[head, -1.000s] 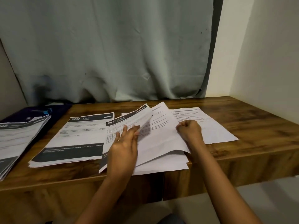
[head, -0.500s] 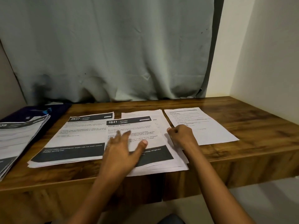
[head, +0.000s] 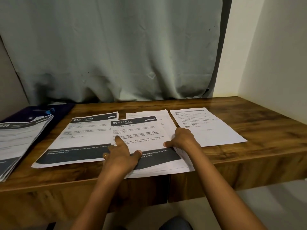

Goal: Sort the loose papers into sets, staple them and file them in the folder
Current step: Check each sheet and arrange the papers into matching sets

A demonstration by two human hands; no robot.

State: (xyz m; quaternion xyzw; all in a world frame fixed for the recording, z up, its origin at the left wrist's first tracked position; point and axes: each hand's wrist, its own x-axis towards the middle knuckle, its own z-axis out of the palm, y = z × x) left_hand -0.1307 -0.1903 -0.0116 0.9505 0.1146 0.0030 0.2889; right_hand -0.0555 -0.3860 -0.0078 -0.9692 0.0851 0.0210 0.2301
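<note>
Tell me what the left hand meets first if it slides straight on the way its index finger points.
The left hand presses the 2641 sheet; going on, its forefinger would likely reach that sheet's dark header band near its left end, bordering the 2437 stack. The exact line is uncertain.

A wooden desk (head: 269,125) with a glossy, dark-grained top spans the view. Behind it hangs a grey-green curtain (head: 116,47) — creased and rumpled near its bottom edge. A cream wall (head: 274,55) stands at the right — pale floor (head: 257,206) shows below.
</note>
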